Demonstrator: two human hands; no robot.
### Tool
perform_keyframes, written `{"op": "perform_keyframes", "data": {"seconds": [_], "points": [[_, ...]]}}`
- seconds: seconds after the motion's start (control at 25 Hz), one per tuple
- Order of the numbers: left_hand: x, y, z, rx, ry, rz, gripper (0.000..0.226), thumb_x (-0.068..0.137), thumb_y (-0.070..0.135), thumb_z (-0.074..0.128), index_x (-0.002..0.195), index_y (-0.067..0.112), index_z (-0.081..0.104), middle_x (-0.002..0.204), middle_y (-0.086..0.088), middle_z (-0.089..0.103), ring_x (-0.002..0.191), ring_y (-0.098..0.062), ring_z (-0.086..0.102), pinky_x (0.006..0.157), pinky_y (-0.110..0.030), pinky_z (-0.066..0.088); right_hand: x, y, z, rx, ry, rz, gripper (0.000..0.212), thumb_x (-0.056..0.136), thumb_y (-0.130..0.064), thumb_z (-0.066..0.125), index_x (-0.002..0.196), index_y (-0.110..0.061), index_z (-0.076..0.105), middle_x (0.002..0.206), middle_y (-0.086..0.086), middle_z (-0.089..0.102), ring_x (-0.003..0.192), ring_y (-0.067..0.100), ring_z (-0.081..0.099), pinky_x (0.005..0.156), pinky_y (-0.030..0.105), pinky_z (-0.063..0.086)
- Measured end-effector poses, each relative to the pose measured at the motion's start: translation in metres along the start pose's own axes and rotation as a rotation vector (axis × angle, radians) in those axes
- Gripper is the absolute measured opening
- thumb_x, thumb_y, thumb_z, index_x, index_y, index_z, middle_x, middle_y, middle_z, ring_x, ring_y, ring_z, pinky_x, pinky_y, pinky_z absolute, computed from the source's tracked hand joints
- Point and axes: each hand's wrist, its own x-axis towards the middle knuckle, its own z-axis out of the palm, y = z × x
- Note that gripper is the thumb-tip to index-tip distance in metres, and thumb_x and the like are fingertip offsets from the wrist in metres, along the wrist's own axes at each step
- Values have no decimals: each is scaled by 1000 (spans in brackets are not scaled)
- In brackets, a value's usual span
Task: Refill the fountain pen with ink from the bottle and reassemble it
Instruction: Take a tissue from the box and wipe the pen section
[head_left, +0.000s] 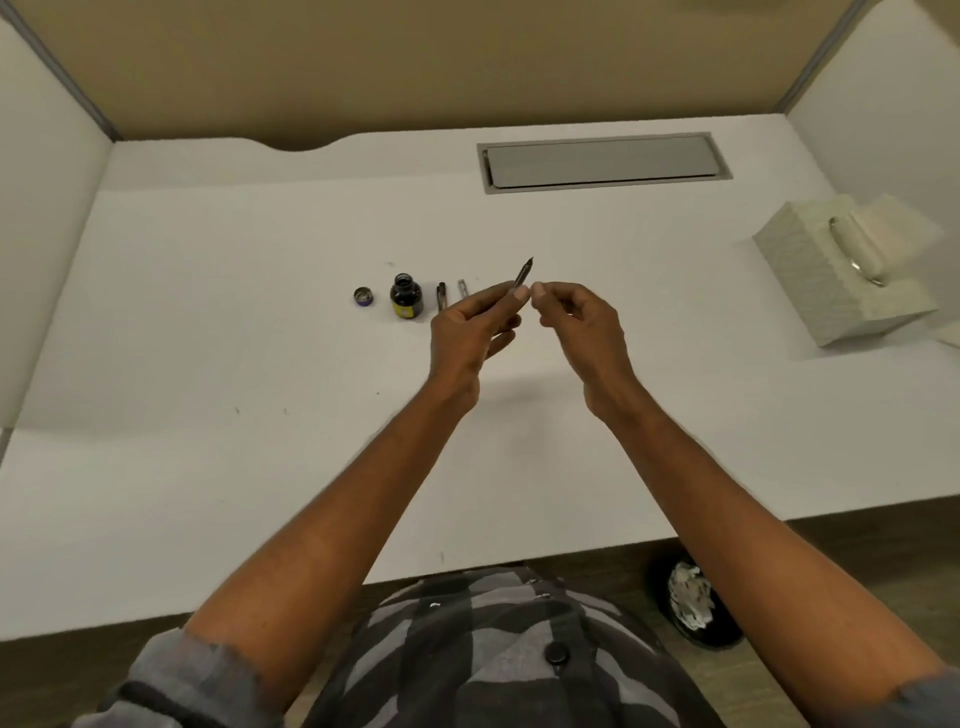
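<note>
Two hands hover mid-desk: left hand (470, 332) pinches the nib section (521, 276), right hand (582, 325) loosely curled, empty.

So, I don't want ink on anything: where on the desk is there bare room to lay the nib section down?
Bare desk lies left of the bottle cap, and between the right hand and the tissue box. It is crowded by the ink bottle, where two pen parts lie beside the left hand.

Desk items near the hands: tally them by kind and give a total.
Open dark glass ink bottle: 1
Round blue-rimmed bottle cap: 1
Slim pen parts lying on the desk: 2
Nib section held in the left hand: 1
Total: 5
</note>
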Motion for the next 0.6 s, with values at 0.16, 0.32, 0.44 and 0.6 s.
{"op": "perform_keyframes", "data": {"seconds": [0.16, 0.32, 0.44, 0.6], "points": [[-7, 6, 2, -9, -42, -32, 32, 78, 24, 88, 106, 13, 77, 88, -1, 77, 84, -15, 73, 85, -31, 60, -13, -2, -6, 165, -4, 69, 21, 97, -37, 70, 112, -24, 77, 114, -7, 77, 110, 14, 69, 86, 27, 48], [-14, 5, 2, 45, -142, -17, 31, 78, 13, 87, 106, 7, 76, 101, -7, 79, 99, -19, 75, 86, -30, 60, -26, 3, -15, 308, 7, 153, 23, 95, -33, 73, 115, -22, 76, 110, -10, 77, 110, 8, 68, 96, 33, 47], [-20, 5, 14, -38, -168, -68, 34, 79, 5, 84, 112, 6, 73, 101, -8, 79, 98, -19, 76, 84, -26, 59, -34, 10, -21, 441, 74, 184, 16, 94, -32, 75, 108, -26, 78, 102, -13, 76, 107, 10, 67, 103, 37, 45], [-24, -5, 48, -329, -128, -206, 32, 85, -1, 76, 116, 7, 70, 89, -3, 78, 85, -12, 74, 79, -23, 60, -31, 13, -36, 564, 181, 163, 15, 94, -31, 75, 107, -24, 79, 100, -12, 76, 104, 10, 67, 104, 37, 47]]}}
